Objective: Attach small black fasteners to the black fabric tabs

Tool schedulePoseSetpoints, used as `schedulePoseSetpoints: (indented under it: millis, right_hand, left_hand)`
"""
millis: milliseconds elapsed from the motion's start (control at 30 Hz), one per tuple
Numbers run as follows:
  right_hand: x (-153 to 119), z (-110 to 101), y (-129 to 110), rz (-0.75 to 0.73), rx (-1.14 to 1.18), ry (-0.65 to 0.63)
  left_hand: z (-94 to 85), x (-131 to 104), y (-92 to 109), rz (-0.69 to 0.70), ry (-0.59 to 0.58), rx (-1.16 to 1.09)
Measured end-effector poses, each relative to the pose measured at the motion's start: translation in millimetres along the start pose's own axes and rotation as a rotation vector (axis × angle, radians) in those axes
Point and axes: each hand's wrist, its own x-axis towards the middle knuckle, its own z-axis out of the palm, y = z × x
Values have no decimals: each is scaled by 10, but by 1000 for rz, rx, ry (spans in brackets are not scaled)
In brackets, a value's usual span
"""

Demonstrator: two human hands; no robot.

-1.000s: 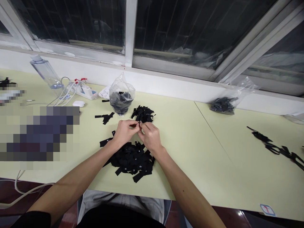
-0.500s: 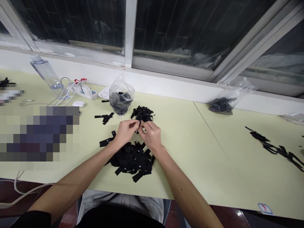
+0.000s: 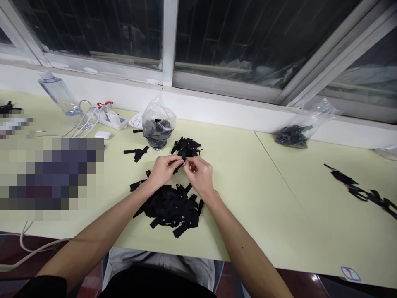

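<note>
Between the two piles, my left hand (image 3: 163,169) pinches a small black fabric strip (image 3: 177,168) with thumb and forefinger. Opposite it, my right hand (image 3: 200,174) is closed on the same strip, the fingertips of both hands almost meeting. Below them spreads a large pile of black fabric strips (image 3: 173,207), some with small white letters. Just beyond my fingers lies a smaller heap of black strips (image 3: 187,145). A tiny black ring (image 3: 177,185) rests at the top of the large pile.
A clear plastic bag of black pieces (image 3: 158,130) stands behind the heaps, with loose strips (image 3: 138,153) to its left. Further left are a water bottle (image 3: 60,93), a power strip (image 3: 113,119) and a white case (image 3: 102,135). Another bag (image 3: 293,134) and black straps (image 3: 356,186) lie right.
My right hand has shifted slightly right, the fingertips parting a little, and more of the black strip shows between my hands. My left hand stays nearly in place.
</note>
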Motion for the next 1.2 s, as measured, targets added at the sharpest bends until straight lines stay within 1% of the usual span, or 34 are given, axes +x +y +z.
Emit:
schedulePoseSetpoints:
  millis: [100, 167, 267, 367, 500, 700, 833, 967, 1100, 1200]
  right_hand:
    - [30, -44, 34, 21, -33, -6]
    - [55, -86, 86, 12, -74, -41]
    - [89, -156, 199, -37, -153, -160]
    - [110, -210, 312, -106, -219, -287]
    - [119, -236, 384, -155, -226, -367]
    - [129, -253, 364, -209, -186, -417]
    - [133, -262, 350, -242, -197, -444]
    - [126, -247, 333, -250, -217, -488]
    - [112, -222, 316, -257, -231, -533]
    - [111, -217, 321, -237, -247, -553]
  left_hand:
    - [-19, 4, 11, 78, -64, 142]
    - [-21, 8, 2, 134, -119, 222]
    - [-15, 16, -33, 209, -180, 351]
    - [-8, 23, -62, 254, -237, 456]
    - [7, 23, -85, 279, -307, 531]
    - [43, 12, -146, 287, -293, 578]
    - [42, 16, -156, 269, -296, 557]
    - [40, 27, -149, 254, -278, 517]
    - [45, 36, -163, 249, -281, 523]
    - [37, 41, -168, 214, -284, 519]
